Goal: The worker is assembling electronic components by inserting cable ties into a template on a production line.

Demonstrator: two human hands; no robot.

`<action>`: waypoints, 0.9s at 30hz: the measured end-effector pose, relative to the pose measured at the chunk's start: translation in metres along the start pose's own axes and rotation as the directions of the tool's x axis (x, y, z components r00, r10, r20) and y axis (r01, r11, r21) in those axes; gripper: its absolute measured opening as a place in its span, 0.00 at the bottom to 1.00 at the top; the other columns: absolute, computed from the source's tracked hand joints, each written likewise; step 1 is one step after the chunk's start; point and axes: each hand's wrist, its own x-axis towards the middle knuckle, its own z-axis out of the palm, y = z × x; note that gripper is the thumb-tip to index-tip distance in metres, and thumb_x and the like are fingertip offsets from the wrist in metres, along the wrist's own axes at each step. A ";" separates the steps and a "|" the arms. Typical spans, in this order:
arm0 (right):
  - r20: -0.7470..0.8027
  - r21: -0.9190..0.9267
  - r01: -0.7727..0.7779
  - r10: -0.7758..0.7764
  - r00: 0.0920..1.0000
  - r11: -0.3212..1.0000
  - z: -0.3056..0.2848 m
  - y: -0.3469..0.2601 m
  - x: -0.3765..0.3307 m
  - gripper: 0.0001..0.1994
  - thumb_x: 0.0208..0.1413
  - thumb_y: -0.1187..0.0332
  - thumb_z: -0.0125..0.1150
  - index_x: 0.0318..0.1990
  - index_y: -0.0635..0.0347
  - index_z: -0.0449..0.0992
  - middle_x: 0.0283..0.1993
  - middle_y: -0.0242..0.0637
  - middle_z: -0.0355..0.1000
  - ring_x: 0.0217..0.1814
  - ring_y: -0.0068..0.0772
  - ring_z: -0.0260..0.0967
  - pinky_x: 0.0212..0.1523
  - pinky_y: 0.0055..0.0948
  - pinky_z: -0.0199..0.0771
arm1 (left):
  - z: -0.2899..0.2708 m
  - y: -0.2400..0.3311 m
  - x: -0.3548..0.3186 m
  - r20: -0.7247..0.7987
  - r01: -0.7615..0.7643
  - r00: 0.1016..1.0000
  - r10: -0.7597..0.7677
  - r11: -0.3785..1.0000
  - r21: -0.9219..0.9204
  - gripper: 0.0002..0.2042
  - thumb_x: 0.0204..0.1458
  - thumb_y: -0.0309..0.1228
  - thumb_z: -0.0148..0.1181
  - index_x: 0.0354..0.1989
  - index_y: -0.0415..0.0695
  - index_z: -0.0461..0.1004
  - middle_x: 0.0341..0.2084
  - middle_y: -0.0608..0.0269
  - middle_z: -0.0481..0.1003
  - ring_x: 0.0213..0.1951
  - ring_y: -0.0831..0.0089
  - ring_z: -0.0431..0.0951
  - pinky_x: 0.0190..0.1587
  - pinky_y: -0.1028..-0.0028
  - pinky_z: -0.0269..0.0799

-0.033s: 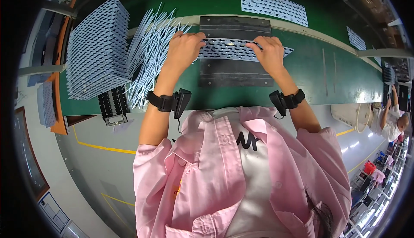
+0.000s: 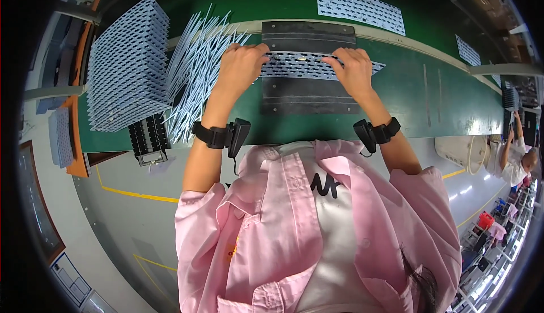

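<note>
A thin white perforated panel [image 2: 297, 70], dotted with dark marks and looking like a circuit board panel, lies across a black grooved plate [image 2: 309, 99] on the green bench. My left hand [image 2: 242, 65] is closed on the panel's far left part, with thumb and fingers at its upper edge. Towards the other end, my right hand [image 2: 352, 68] grips the same far edge, fingers curled over it and thumb on the near side. A pointed panel corner shows beyond the right hand. The fingertips behind the far edge are partly hidden.
Left of my left arm lies a loose heap of thin white strips [image 2: 195, 81], beside a tall stack of similar panels [image 2: 127, 69]. A black slotted rack [image 2: 148, 137] sits below the stack. Another panel [image 2: 361, 10] lies farther back. A person [image 2: 514, 163] stands far right beside a pale bin [image 2: 462, 151].
</note>
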 end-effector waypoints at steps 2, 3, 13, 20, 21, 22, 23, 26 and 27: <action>0.005 0.009 0.005 -0.006 1.000 1.000 -0.002 0.000 -0.002 0.12 0.38 0.61 0.62 0.18 0.58 0.68 0.15 0.34 0.64 0.19 0.36 0.61 0.25 0.30 0.59 | -0.002 0.005 -0.007 0.046 0.064 0.997 -0.063 0.998 -0.026 0.05 0.42 0.30 0.55 0.27 0.44 0.71 0.19 0.58 0.73 0.24 0.60 0.72 0.30 0.67 0.66; 0.011 0.020 0.015 -0.015 1.000 1.000 -0.003 0.000 -0.003 0.12 0.38 0.61 0.62 0.18 0.58 0.68 0.15 0.34 0.63 0.19 0.36 0.61 0.25 0.30 0.59 | -0.003 0.006 -0.010 0.069 0.098 0.993 -0.095 0.994 -0.038 0.06 0.42 0.30 0.55 0.28 0.44 0.72 0.21 0.58 0.73 0.25 0.59 0.72 0.27 0.68 0.67; 0.005 0.048 0.029 -0.029 1.000 0.998 -0.003 -0.001 -0.007 0.12 0.38 0.62 0.62 0.17 0.57 0.68 0.14 0.33 0.62 0.18 0.33 0.60 0.25 0.28 0.57 | -0.002 0.007 -0.015 0.017 0.092 0.996 -0.091 0.991 -0.099 0.05 0.42 0.31 0.56 0.26 0.44 0.72 0.21 0.58 0.73 0.23 0.59 0.72 0.24 0.68 0.66; 0.005 -0.007 0.036 -0.036 0.999 0.999 -0.002 0.001 -0.007 0.12 0.41 0.61 0.59 0.17 0.56 0.66 0.16 0.30 0.64 0.20 0.29 0.61 0.25 0.27 0.55 | -0.003 0.011 -0.014 -0.028 0.076 0.997 -0.078 0.994 -0.077 0.05 0.42 0.30 0.56 0.26 0.43 0.72 0.21 0.58 0.73 0.23 0.59 0.72 0.24 0.68 0.66; 0.007 -0.009 0.031 -0.031 0.999 0.999 -0.001 0.001 -0.006 0.12 0.41 0.61 0.59 0.17 0.56 0.66 0.16 0.30 0.64 0.20 0.29 0.61 0.25 0.27 0.55 | -0.002 0.011 -0.014 -0.042 0.076 0.996 -0.079 0.994 -0.074 0.05 0.42 0.30 0.56 0.26 0.43 0.72 0.21 0.58 0.73 0.23 0.59 0.72 0.24 0.67 0.66; -0.011 -0.002 0.033 -0.033 0.999 0.999 -0.001 0.001 -0.005 0.12 0.40 0.61 0.60 0.17 0.56 0.66 0.15 0.31 0.63 0.19 0.30 0.60 0.25 0.27 0.55 | -0.002 0.011 -0.014 -0.057 0.076 0.995 -0.080 0.995 -0.071 0.05 0.42 0.31 0.56 0.26 0.43 0.72 0.21 0.57 0.73 0.23 0.58 0.72 0.24 0.67 0.66; -0.030 0.004 0.034 -0.034 0.999 0.999 0.000 0.001 -0.004 0.12 0.40 0.61 0.61 0.17 0.57 0.67 0.14 0.32 0.62 0.18 0.31 0.60 0.24 0.27 0.55 | -0.002 0.010 -0.013 -0.071 0.075 0.994 -0.080 0.995 -0.068 0.05 0.42 0.31 0.56 0.26 0.43 0.72 0.21 0.57 0.73 0.23 0.58 0.72 0.24 0.67 0.66; -0.035 0.007 0.020 -0.020 0.999 1.000 -0.002 0.001 -0.005 0.12 0.39 0.61 0.61 0.17 0.57 0.68 0.14 0.33 0.61 0.18 0.32 0.59 0.24 0.27 0.56 | -0.004 0.010 -0.011 -0.033 0.084 0.996 -0.087 0.994 -0.071 0.05 0.42 0.31 0.56 0.27 0.44 0.72 0.21 0.57 0.73 0.23 0.58 0.72 0.24 0.68 0.66; -0.023 0.006 0.010 -0.010 1.000 1.000 -0.003 0.000 -0.006 0.12 0.39 0.61 0.61 0.17 0.57 0.68 0.14 0.33 0.61 0.18 0.32 0.59 0.24 0.27 0.56 | -0.004 0.009 -0.010 -0.016 0.091 0.996 -0.093 0.993 -0.070 0.05 0.42 0.31 0.56 0.27 0.44 0.72 0.21 0.57 0.73 0.23 0.58 0.72 0.24 0.68 0.66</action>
